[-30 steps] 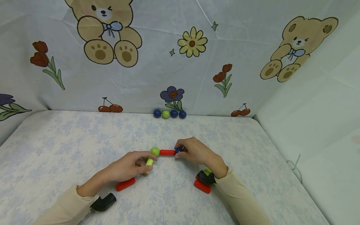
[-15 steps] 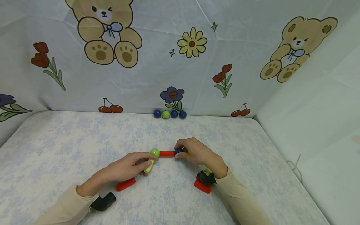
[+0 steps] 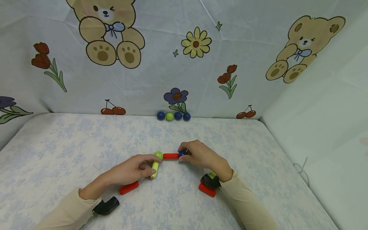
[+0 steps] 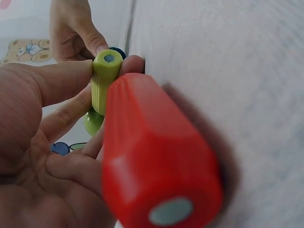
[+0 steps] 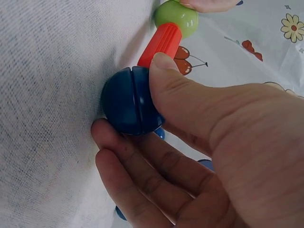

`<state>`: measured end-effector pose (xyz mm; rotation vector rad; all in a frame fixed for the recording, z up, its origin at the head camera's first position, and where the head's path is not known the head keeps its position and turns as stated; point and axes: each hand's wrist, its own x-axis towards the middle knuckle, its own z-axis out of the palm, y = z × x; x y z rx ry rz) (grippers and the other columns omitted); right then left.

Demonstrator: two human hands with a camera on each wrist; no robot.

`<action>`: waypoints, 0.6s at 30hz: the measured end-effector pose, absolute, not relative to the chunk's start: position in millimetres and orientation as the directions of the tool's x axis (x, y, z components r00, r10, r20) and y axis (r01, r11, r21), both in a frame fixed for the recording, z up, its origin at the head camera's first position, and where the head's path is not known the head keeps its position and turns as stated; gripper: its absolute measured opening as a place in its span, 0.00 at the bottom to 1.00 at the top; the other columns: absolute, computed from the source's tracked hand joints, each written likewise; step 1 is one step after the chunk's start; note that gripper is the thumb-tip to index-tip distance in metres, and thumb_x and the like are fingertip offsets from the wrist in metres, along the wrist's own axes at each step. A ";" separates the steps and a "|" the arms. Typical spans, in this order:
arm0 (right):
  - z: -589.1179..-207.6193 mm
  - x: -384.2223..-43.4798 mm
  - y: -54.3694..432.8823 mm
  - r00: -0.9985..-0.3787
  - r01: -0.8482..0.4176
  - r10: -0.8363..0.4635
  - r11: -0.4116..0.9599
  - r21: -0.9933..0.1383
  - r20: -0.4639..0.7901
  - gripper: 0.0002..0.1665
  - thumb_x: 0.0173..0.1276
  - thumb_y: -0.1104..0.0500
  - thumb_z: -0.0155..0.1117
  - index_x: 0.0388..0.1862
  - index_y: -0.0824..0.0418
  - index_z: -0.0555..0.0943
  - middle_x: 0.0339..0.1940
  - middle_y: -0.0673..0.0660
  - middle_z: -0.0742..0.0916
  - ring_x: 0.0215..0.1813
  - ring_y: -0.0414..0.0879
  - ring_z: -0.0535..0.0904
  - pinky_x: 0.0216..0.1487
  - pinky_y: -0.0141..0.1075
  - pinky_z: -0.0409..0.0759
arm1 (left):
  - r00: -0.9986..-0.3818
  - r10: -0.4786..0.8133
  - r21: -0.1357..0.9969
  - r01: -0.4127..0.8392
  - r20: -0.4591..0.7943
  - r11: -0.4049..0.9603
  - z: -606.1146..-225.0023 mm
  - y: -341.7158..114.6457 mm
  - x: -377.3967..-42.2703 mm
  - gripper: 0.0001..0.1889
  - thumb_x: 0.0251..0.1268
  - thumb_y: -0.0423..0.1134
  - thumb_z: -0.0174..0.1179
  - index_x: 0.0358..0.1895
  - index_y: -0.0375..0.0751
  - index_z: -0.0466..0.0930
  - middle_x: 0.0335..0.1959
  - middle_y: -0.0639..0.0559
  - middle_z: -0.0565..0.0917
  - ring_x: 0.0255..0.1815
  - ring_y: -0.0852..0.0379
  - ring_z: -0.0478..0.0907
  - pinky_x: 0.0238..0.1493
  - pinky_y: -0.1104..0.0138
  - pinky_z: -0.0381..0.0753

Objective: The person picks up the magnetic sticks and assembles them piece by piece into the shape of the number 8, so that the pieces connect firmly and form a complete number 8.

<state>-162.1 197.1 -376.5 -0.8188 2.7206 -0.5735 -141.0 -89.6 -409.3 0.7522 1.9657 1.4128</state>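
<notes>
My left hand [image 3: 137, 167] pinches a yellow-green ridged rod [image 3: 154, 169] between thumb and fingers; the left wrist view shows a grey disc on the rod's end. The rod's far end meets a green ball [image 3: 158, 155], which a left fingertip touches. From that ball a red rod [image 3: 171, 156] runs right to a dark blue ball [image 5: 128, 100]. My right hand [image 3: 198, 155] holds this blue ball between thumb and fingers. A loose red rod [image 4: 156, 156] lies on the table beside the left hand, large in the left wrist view.
Several balls, blue and one green [image 3: 169, 116], stand in a row at the table's back edge. By the right wrist lie red rods [image 3: 207, 190] and a yellow-green piece [image 3: 212, 175], partly covered by the black wrist device [image 3: 210, 181]. A bear-printed cloth [image 3: 161, 76] hangs behind.
The yellow-green rod's near end swung left, then back right, pivoting at the green ball while the left fingers shifted slightly. The right hand has stayed on the blue ball.
</notes>
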 end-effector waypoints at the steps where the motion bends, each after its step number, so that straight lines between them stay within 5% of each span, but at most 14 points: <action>1: -376.5 -162.1 197.0 -0.814 -0.473 -0.569 0.766 -0.435 -0.118 0.13 0.73 0.56 0.70 0.52 0.59 0.85 0.43 0.51 0.89 0.40 0.40 0.79 0.44 0.32 0.79 | -0.661 0.736 0.959 0.091 -0.144 0.269 -409.7 -89.8 -141.2 0.21 0.79 0.35 0.57 0.69 0.33 0.72 0.56 0.38 0.77 0.45 0.51 0.85 0.47 0.66 0.83; 10: -376.8 -162.3 195.3 -0.812 -0.465 -0.569 0.764 -0.447 -0.128 0.13 0.73 0.57 0.69 0.53 0.59 0.84 0.46 0.52 0.89 0.43 0.42 0.81 0.47 0.35 0.80 | -0.672 0.728 0.959 0.093 -0.138 0.268 -412.4 -91.2 -144.2 0.20 0.77 0.33 0.60 0.67 0.32 0.74 0.43 0.43 0.79 0.42 0.51 0.88 0.46 0.68 0.84; 18: -377.3 -162.9 195.6 -0.812 -0.465 -0.569 0.765 -0.446 -0.130 0.13 0.74 0.56 0.69 0.54 0.59 0.84 0.47 0.53 0.89 0.44 0.42 0.82 0.48 0.36 0.81 | -0.680 0.719 0.964 0.063 -0.147 0.258 -412.8 -89.6 -143.7 0.20 0.78 0.33 0.58 0.68 0.33 0.73 0.44 0.42 0.78 0.42 0.50 0.87 0.46 0.66 0.85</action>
